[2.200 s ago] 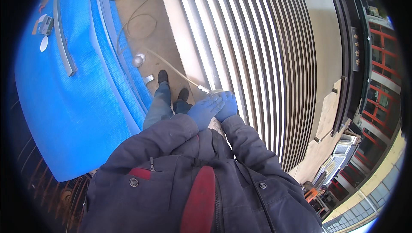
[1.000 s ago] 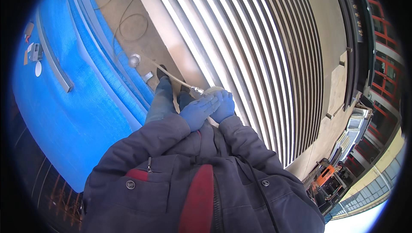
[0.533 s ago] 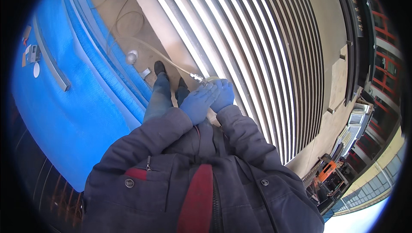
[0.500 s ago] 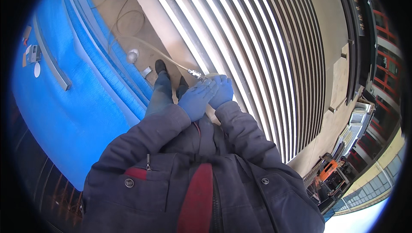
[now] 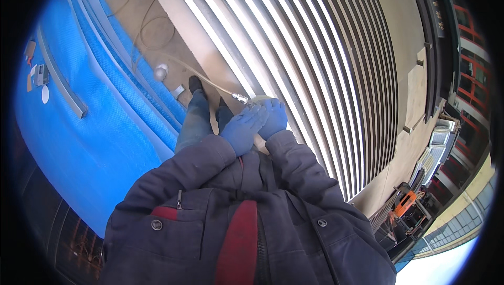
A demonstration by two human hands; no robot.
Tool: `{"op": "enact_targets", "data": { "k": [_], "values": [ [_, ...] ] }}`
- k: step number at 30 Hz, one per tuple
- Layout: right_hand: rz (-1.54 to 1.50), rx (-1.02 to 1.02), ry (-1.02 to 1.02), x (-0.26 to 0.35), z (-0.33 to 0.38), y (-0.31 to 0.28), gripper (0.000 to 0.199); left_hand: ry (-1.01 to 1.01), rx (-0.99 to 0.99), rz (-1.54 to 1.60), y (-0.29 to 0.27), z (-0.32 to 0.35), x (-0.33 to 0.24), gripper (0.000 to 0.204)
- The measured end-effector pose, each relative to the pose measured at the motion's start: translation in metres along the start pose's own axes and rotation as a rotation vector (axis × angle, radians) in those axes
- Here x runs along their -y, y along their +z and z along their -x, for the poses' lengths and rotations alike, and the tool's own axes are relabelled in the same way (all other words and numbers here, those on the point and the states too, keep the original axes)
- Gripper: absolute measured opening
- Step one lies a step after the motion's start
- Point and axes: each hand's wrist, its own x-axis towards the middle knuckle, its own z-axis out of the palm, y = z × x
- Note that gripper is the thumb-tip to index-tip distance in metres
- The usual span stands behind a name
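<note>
The left grip (image 5: 244, 130), a blue-gloved hand, and the right grip (image 5: 274, 119), gloved alike, are together, their fingers meeting. The right one is curled down on a hand tool with a pale rounded edge (image 5: 261, 97); how firmly the left one closes cannot be told. The tool lies under and just beyond both grips, its body mostly hidden by the gloves. A shiny metal hose fitting (image 5: 240, 98) sticks out just ahead of the left grip, joined to a pale, thin, flexible hose (image 5: 195, 71) that runs away ahead and left.

Just ahead and to the right of the grips stretch long, parallel, glossy metal bars (image 5: 294, 59), side by side on a pale flat surface (image 5: 202, 43); whether the tool touches them is unclear. To the left, the hose passes near a dark shoe (image 5: 195, 84) and across the brown floor (image 5: 176, 56), where a small silvery metal piece (image 5: 178, 92) and a rounded whitish object (image 5: 160, 73) lie. Farther left, a bright blue textured sheet (image 5: 89, 148) carries a long grey metal profile (image 5: 60, 77).
</note>
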Motion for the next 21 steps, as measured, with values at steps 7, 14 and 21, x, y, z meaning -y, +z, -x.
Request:
{"op": "enact_targets", "data": {
  "k": [7, 14, 21],
  "values": [
    [-0.093, -0.046, 0.084, 0.007, -0.006, 0.020, 0.033, 0.028, 0.000, -0.104, -0.009, 0.005, 0.008, 0.073],
    [0.017, 0.159, 0.129, -0.001, 0.003, 0.013, 0.037, 0.054, 0.068, -0.004, -0.004, -0.002, -0.003, 0.072],
    [-0.050, 0.067, 0.087, 0.006, -0.012, 0.004, 0.039, 0.030, 0.074, -0.085, -0.016, -0.007, 0.016, 0.069]
  ]
}}
